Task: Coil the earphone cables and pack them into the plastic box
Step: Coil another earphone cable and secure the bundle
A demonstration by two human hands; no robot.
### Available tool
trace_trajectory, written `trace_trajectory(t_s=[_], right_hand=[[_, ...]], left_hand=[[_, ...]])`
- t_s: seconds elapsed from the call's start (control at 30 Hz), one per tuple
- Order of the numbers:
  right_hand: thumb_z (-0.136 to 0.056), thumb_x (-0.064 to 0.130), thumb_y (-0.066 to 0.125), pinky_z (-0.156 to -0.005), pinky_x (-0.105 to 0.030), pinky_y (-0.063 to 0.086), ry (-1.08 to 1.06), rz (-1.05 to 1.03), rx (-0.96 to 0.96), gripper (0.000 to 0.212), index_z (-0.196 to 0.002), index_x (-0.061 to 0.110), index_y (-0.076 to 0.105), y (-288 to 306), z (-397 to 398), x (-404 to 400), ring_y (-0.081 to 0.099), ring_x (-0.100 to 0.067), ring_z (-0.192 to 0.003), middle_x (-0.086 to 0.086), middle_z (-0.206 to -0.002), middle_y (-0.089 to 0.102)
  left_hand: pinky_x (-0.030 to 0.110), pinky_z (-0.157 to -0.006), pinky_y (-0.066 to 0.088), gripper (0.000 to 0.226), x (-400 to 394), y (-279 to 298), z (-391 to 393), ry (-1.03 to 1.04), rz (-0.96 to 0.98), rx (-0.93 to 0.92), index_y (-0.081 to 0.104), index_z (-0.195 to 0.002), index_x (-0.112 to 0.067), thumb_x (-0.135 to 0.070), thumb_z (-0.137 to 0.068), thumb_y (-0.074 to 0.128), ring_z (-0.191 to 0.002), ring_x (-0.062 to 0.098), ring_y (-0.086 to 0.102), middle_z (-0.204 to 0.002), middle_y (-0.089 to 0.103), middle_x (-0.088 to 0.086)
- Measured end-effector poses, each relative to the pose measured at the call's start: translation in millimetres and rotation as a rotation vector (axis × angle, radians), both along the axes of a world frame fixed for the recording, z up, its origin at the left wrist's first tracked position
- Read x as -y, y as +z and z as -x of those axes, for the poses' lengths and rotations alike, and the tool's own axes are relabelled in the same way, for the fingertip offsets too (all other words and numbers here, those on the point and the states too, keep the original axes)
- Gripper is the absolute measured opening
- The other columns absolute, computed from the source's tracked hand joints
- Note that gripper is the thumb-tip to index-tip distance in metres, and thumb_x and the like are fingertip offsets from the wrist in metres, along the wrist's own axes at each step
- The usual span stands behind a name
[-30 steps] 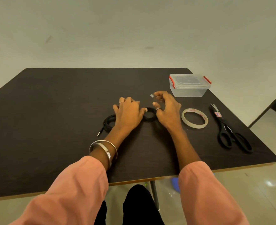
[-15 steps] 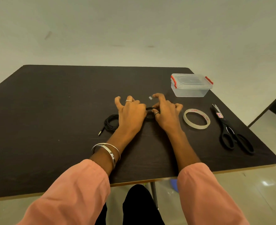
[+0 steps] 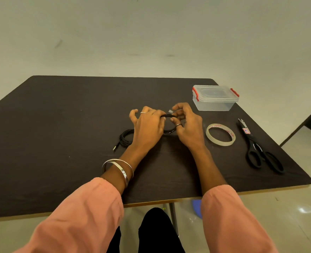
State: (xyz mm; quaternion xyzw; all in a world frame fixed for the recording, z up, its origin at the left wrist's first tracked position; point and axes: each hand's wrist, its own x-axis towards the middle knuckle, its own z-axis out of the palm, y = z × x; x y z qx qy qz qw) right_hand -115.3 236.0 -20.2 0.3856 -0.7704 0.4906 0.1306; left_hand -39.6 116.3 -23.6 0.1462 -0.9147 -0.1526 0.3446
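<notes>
At the centre of the frame a black cable coil [image 3: 169, 123] is held off the table [image 3: 59, 125] between the left hand [image 3: 148, 126], fingers curled on its left side, and the right hand [image 3: 186, 125], which pinches a tape piece [image 3: 170, 111]. The tape should be wrapped tightly while the loops are kept bunched. The plastic box [image 3: 215, 98], lid on, sits at upper right; a second coil [image 3: 126, 137] lies at left.

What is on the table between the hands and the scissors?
A roll of clear tape lies flat between the right hand and the black scissors, seen from the head camera.
</notes>
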Motion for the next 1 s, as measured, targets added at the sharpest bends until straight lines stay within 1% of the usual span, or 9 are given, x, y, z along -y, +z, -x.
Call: trace_trajectory(t_s=[0.17, 0.27, 0.33, 0.5, 0.63, 0.7, 0.77, 0.83, 1.0], right_hand=[[-0.082, 0.002, 0.068, -0.073, -0.014, 0.051, 0.054, 0.015, -0.008, 0.031, -0.108, 0.013, 0.055, 2, 0, -3, 0.060, -0.002, -0.087, 0.006, -0.092, 0.062], [-0.083, 0.010, 0.067, -0.073, -0.010, 0.048, 0.101, 0.041, 0.007, 0.027, -0.108, 0.012, 0.056, 3, -2, -5, 0.060, -0.002, -0.088, 0.008, -0.092, 0.062], [-0.086, 0.017, 0.061, -0.074, -0.015, 0.050, 0.131, 0.081, 0.032, 0.023, -0.108, 0.012, 0.057, 4, -4, -6, 0.061, -0.004, -0.091, 0.008, -0.097, 0.064], [-0.097, 0.023, 0.051, -0.072, -0.023, 0.053, 0.085, 0.220, 0.051, 0.019, -0.100, 0.008, 0.062, 8, -6, -6, 0.065, -0.011, -0.088, 0.001, -0.091, 0.068], [-0.094, 0.020, 0.058, -0.067, -0.026, 0.054, 0.038, 0.210, 0.024, 0.012, -0.095, 0.010, 0.064, 7, -4, -4, 0.064, -0.009, -0.081, 0.003, -0.085, 0.068], [-0.091, 0.017, 0.063, -0.067, -0.029, 0.055, 0.042, 0.208, 0.013, 0.006, -0.094, 0.012, 0.065, 7, -4, -3, 0.064, -0.008, -0.081, 0.004, -0.086, 0.068], [-0.088, 0.017, 0.067, -0.066, -0.030, 0.054, 0.036, 0.207, 0.007, 0.008, -0.094, 0.013, 0.065, 7, -3, -3, 0.064, -0.007, -0.082, 0.005, -0.087, 0.068], [-0.086, 0.017, 0.070, -0.065, -0.029, 0.054, 0.040, 0.216, 0.017, 0.012, -0.095, 0.012, 0.064, 7, -2, -4, 0.064, -0.006, -0.082, 0.005, -0.088, 0.068], [-0.082, 0.013, 0.073, -0.065, -0.036, 0.054, 0.074, 0.203, 0.034, 0.020, -0.098, 0.014, 0.062, 8, -3, -5, 0.065, -0.007, -0.085, 0.006, -0.093, 0.068]], left_hand=[[0.034, -0.083, 0.016, 0.024, 5, 4, -3, -0.072, -0.048, -0.064, 0.068, -0.113, -0.027, -0.026, -0.096, 0.051, -0.104, 0.016, 0.049, -0.092, 0.066, -0.007], [0.033, -0.082, 0.017, 0.025, 9, 7, -5, -0.131, -0.082, -0.073, 0.066, -0.117, -0.026, -0.025, -0.096, 0.052, -0.102, 0.017, 0.049, -0.090, 0.065, -0.005], [0.031, -0.080, 0.017, 0.026, 12, 7, -5, -0.144, -0.095, -0.076, 0.066, -0.118, -0.026, -0.026, -0.096, 0.052, -0.099, 0.015, 0.049, -0.091, 0.065, -0.006], [0.036, -0.075, 0.045, 0.025, 15, 7, -4, -0.238, -0.166, -0.159, 0.070, -0.112, -0.017, -0.025, -0.090, 0.060, -0.077, 0.013, 0.053, -0.078, 0.068, -0.002], [0.020, -0.073, 0.046, 0.024, 12, 10, -7, -0.304, -0.222, -0.199, 0.070, -0.111, -0.012, -0.020, -0.089, 0.064, -0.078, 0.012, 0.059, -0.082, 0.071, 0.003], [0.010, -0.071, 0.044, 0.025, 11, 11, -8, -0.333, -0.245, -0.186, 0.070, -0.112, -0.010, -0.018, -0.089, 0.064, -0.074, 0.006, 0.059, -0.083, 0.070, 0.003], [0.005, -0.069, 0.041, 0.026, 9, 11, -8, -0.349, -0.281, -0.170, 0.069, -0.113, -0.009, -0.016, -0.089, 0.065, -0.070, 0.000, 0.056, -0.083, 0.068, 0.000], [0.003, -0.071, 0.040, 0.025, 8, 11, -8, -0.359, -0.321, -0.165, 0.070, -0.113, -0.009, -0.014, -0.088, 0.065, -0.073, -0.003, 0.056, -0.086, 0.068, 0.000], [0.010, -0.083, 0.048, 0.025, 7, 11, -9, -0.363, -0.419, -0.179, 0.070, -0.111, -0.010, -0.013, -0.087, 0.067, -0.091, 0.007, 0.065, -0.098, 0.073, 0.004]])
